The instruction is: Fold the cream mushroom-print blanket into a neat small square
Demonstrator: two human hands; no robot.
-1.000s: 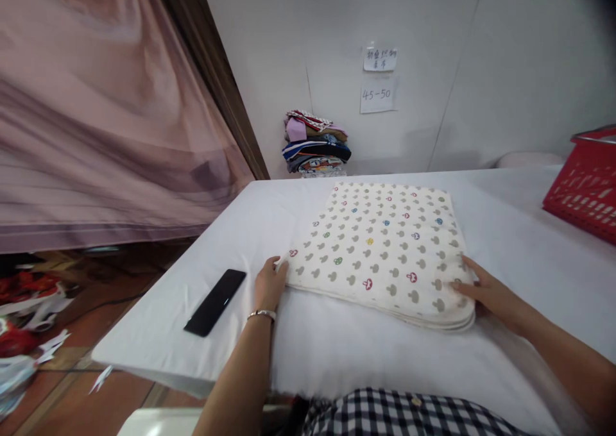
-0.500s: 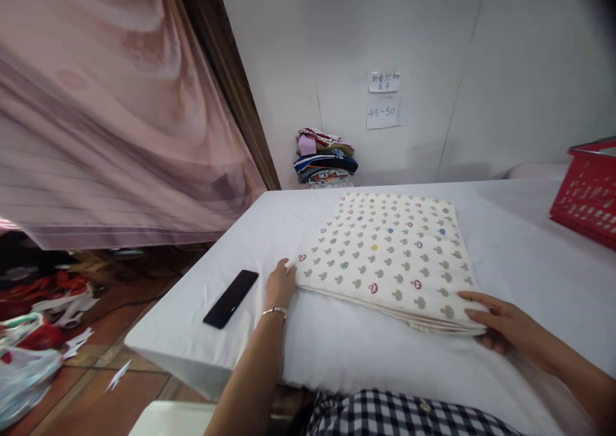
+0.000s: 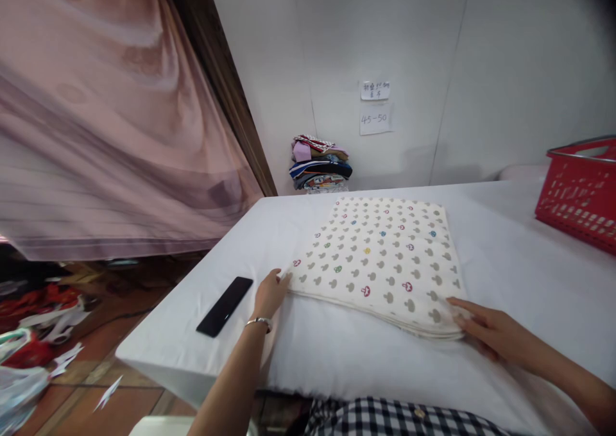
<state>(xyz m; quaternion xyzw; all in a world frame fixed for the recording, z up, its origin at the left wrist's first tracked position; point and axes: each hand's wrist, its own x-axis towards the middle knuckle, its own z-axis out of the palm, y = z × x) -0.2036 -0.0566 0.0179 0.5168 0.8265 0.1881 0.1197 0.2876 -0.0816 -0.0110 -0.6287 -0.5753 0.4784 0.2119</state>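
Touching the patterned cloth [image 3: 378, 266] mid-frame, our right hand [image 3: 495, 335] pinches its lower-right corner — our left hand [image 3: 270, 295] meets its lower-left, grip unclear.

Soft lt, dark TR corner
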